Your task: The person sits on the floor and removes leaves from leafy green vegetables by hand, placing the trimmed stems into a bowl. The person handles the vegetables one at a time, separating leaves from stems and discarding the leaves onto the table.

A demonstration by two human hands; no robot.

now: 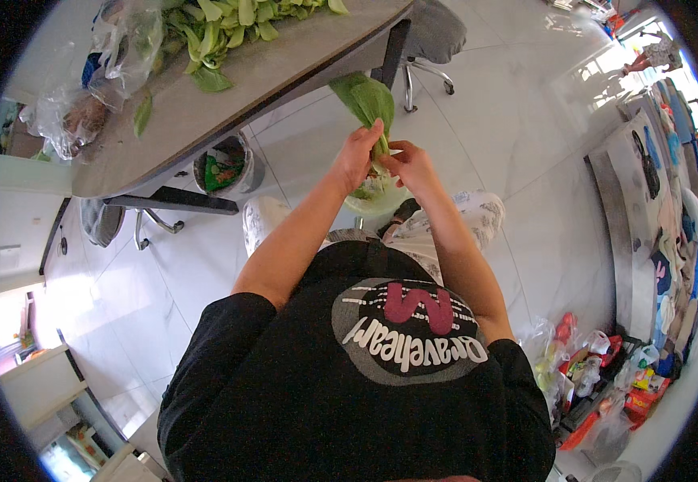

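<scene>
A bunch of leafy greens [365, 102], with pale stalks and broad green leaves, is held up in front of my knees. My left hand [358, 158] grips it around the stalks, thumb pointing up along them. On the other side my right hand [410, 169] pinches the lower stalk end between thumb and fingers. Directly below, between my legs, is a pale translucent basin [379, 203] with bits of greens in it; my hands and forearms partly hide it. More leafy greens [234, 24] lie heaped on the table [300, 51] at the upper left.
Clear plastic bags [126, 60] and a loose leaf [142, 113] lie on the table. Beneath its edge stands a lined bin [246, 172]. Wheeled chairs [436, 30] flank the table. At right are a cloth-laden sofa [632, 223] and bagged goods [601, 379] on the floor.
</scene>
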